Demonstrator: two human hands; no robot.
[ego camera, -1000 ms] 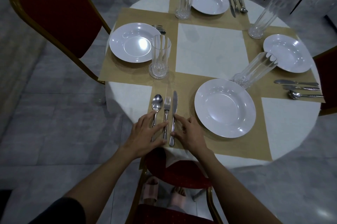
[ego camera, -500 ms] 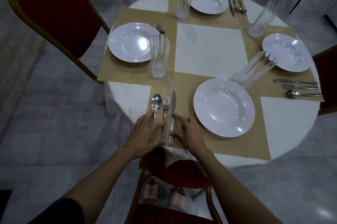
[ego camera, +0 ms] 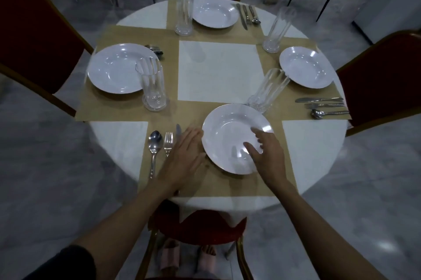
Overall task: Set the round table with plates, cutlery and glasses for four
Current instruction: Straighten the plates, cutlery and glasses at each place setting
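At the near edge of the round table [ego camera: 218,70], a person's left hand [ego camera: 184,156] lies flat on a brown mat [ego camera: 227,186], its grip straight and pressed together, covering most of the knife [ego camera: 178,129], fingertips just beside the left rim of the near plate [ego camera: 227,125]. The right hand [ego camera: 270,154] is over the right part of that plate, its grip spread and pinching nothing; whether the fingertips touch the plate cannot be told. A fork [ego camera: 168,143] and spoon [ego camera: 155,143] lie side by side just left of the knife, and a tall glass [ego camera: 266,90] stands just beyond the plate. The left plate [ego camera: 118,68], far plate [ego camera: 214,14] and right plate [ego camera: 305,66] each have a glass and cutlery near them. A red chair [ego camera: 200,227] is tucked under the near edge
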